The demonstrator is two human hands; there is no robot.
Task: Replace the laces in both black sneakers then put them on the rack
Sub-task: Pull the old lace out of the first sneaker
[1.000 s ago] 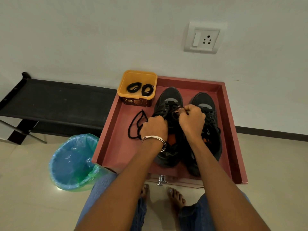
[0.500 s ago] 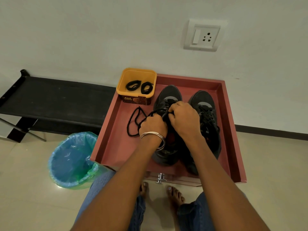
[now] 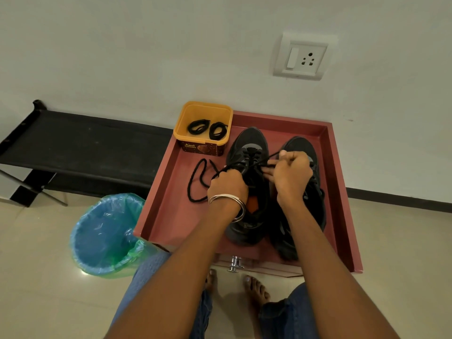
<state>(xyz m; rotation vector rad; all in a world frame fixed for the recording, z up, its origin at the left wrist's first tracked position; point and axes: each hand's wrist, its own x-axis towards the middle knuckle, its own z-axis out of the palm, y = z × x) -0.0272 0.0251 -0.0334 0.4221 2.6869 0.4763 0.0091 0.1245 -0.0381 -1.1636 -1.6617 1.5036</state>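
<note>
Left hand (image 3: pixel 227 185): we are seeing it curled into a fist over the tongue of the left sneaker, gripping one end of the lace; thin metal bangles (image 3: pixel 228 203) are circling the wrist.
Right hand (image 3: pixel 289 172): we are seeing its fingers bent and pinching the other end of the lace, with the thumb raised above them.
Lace in work (image 3: pixel 247 163): we are watching it running taut from one hand to the other, crossing over the eyelets near the toe.
Left sneaker (image 3: pixel 247 148): it is sitting upright in the tray, toe pointing at the wall, with an orange insole showing by the left wrist.
Right sneaker (image 3: pixel 299 145): it is standing just beside the first, largely hidden behind the right hand and forearm; we cannot tell how its laces are lying.
Loose lace (image 3: pixel 195 182): it is lying looped on the tray floor, left of the shoes.
Tray (image 3: pixel 342 192): red-brown and raised-edged, it is holding both shoes.
Yellow tub (image 3: pixel 203 113): it is sitting at the tray's far left corner, holding two coiled black laces (image 3: pixel 208 128).
Rack (image 3: pixel 80 140): black and low, it is standing against the wall, left of the tray.
Bin (image 3: pixel 107 236): it is standing on the floor, lined in blue-green plastic, at the tray's near left corner.
</note>
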